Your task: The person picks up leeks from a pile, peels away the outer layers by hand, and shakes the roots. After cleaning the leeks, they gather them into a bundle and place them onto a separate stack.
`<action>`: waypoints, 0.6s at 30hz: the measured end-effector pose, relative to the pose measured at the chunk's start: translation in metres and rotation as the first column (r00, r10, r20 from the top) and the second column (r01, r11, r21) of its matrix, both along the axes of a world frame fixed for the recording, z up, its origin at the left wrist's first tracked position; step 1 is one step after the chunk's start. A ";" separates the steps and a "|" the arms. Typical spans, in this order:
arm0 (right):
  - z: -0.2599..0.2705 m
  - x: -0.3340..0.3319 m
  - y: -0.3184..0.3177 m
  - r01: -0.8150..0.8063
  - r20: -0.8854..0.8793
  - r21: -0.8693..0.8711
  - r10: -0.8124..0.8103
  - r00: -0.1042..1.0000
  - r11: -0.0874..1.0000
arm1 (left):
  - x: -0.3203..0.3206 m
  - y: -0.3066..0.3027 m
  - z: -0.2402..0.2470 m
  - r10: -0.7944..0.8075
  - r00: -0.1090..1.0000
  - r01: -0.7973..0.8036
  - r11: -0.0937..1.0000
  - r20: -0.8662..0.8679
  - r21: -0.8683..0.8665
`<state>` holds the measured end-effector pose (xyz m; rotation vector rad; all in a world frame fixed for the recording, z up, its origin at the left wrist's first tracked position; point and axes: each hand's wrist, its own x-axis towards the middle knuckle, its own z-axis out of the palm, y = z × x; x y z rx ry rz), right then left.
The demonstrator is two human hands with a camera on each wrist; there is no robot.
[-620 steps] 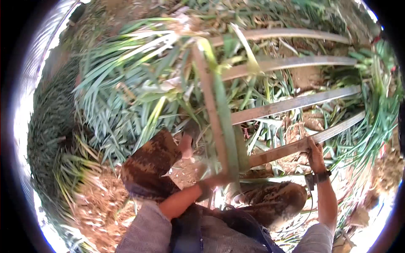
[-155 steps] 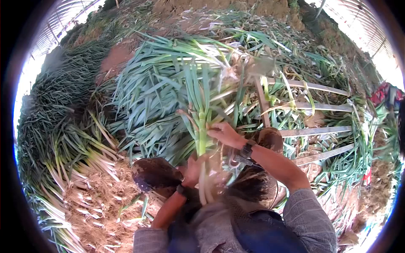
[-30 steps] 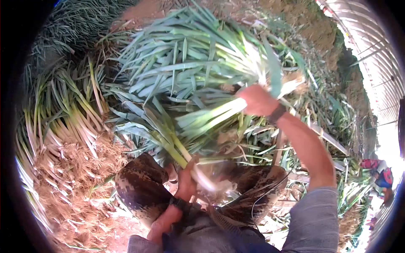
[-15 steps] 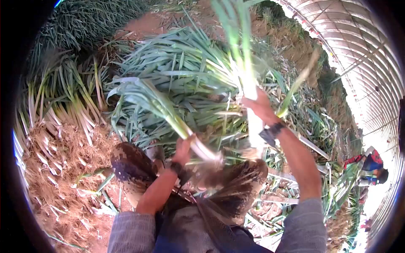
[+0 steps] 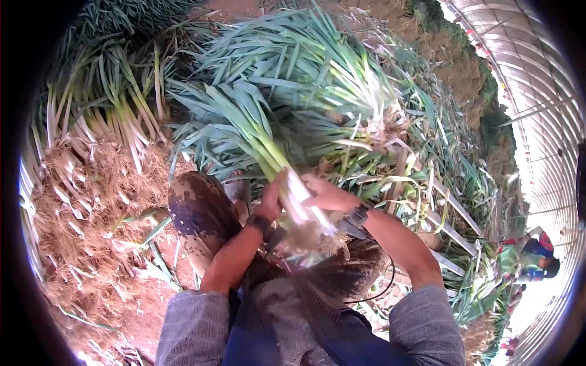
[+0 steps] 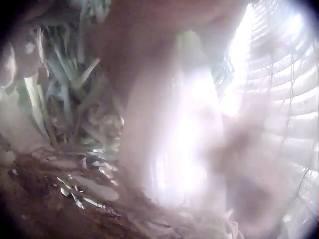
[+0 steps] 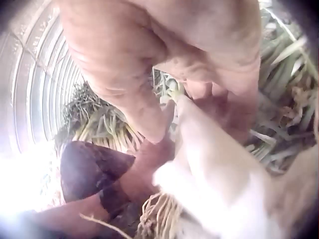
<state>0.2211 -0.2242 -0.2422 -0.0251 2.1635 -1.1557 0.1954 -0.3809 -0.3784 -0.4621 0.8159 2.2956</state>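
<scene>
A small bunch of leeks [image 5: 268,152] slants across my lap, leaves up and left, white stems and roots down. My left hand [image 5: 273,196] grips it where green turns to white. The right hand [image 5: 328,194] has its fingers and thumb at the white stems, just below the left. In the right wrist view, thumb and curled fingers close around the upper end of a white stem [image 7: 219,159]; roots [image 7: 162,216] hang beside it. The left wrist view shows the white stems [image 6: 169,144] blurred and close. Beyond my knees lies a large pile of leeks [image 5: 287,61].
Rooty leeks [image 5: 91,189] lie heaped at the left. Wooden slats [image 5: 455,207] stick out among loose leaves at the right. Camouflage-patterned knees [image 5: 201,207] flank the work. Another person [image 5: 537,256] is at the far right, under the ribbed greenhouse wall [image 5: 525,91].
Half a second ago my right hand held other leeks upright by the pile; it has let them go and come to the left hand's bunch. Long before, a hand was on the slatted frame.
</scene>
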 end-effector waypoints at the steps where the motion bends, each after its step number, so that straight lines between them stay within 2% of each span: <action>1: -0.002 0.010 0.004 0.070 -0.014 -0.089 -0.072 0.997 0.994 | -0.003 -0.001 0.007 0.030 0.999 -0.033 0.996 0.032 0.081; 3: -0.004 0.022 0.015 0.084 0.050 -0.070 -0.081 0.995 0.994 | -0.010 -0.001 0.006 0.095 0.994 -0.102 0.978 0.047 0.184; 4: -0.005 0.028 0.018 0.092 0.114 -0.051 -0.086 0.990 0.994 | -0.012 -0.003 0.010 0.088 0.995 -0.095 0.979 0.045 0.183; 5: 0.006 0.034 0.012 0.101 0.113 0.046 -0.105 0.988 0.994 | -0.012 -0.006 0.017 0.052 0.998 -0.062 0.961 0.044 0.271; 6: 0.019 0.036 0.010 0.103 0.112 0.047 -0.108 0.988 0.994 | -0.012 -0.007 0.025 0.021 0.999 -0.033 0.934 0.038 0.357; 8: 0.044 0.039 0.004 0.318 0.366 -0.207 -0.228 0.902 0.925 | -0.010 -0.008 0.038 0.014 1.000 -0.020 0.932 0.021 0.361; 9: 0.035 0.042 0.012 0.393 0.411 -0.344 -0.239 0.880 0.853 | -0.009 -0.008 0.045 0.003 1.000 0.006 0.916 -0.022 0.400; 10: 0.030 0.045 0.009 0.399 0.410 -0.349 -0.244 0.879 0.848 | -0.007 -0.009 0.059 -0.008 0.998 0.037 0.898 -0.066 0.438; 12: 0.024 0.047 0.000 0.374 0.172 -0.219 -0.341 0.924 0.901 | -0.007 -0.009 0.082 -0.003 0.999 0.021 0.881 -0.038 0.473; 13: 0.032 0.043 -0.001 0.431 0.360 -0.206 -0.341 0.868 0.879 | -0.010 -0.010 0.084 0.009 0.998 0.022 0.883 -0.064 0.468; 14: 0.001 0.054 0.003 0.434 0.356 -0.211 -0.345 0.869 0.876 | -0.015 -0.012 0.087 0.023 0.995 0.023 0.886 -0.093 0.462; 15: -0.057 0.073 0.011 0.306 0.117 -0.619 -0.301 0.947 0.723 | -0.020 -0.008 0.094 0.061 0.998 -0.050 0.880 -0.007 0.473; 16: -0.087 0.080 0.016 0.040 -0.135 -0.883 -0.334 0.933 0.467 | -0.031 -0.009 0.092 0.063 0.998 -0.049 0.881 -0.015 0.472; 17: 0.067 0.081 -0.037 0.784 0.640 -0.620 -0.572 0.513 0.010 | -0.041 -0.012 0.085 0.089 0.996 -0.072 0.908 -0.021 0.413; 18: 0.067 0.088 -0.037 0.782 0.640 -0.624 -0.569 0.517 0.008 | -0.049 -0.013 0.083 0.113 0.993 -0.094 0.931 -0.032 0.352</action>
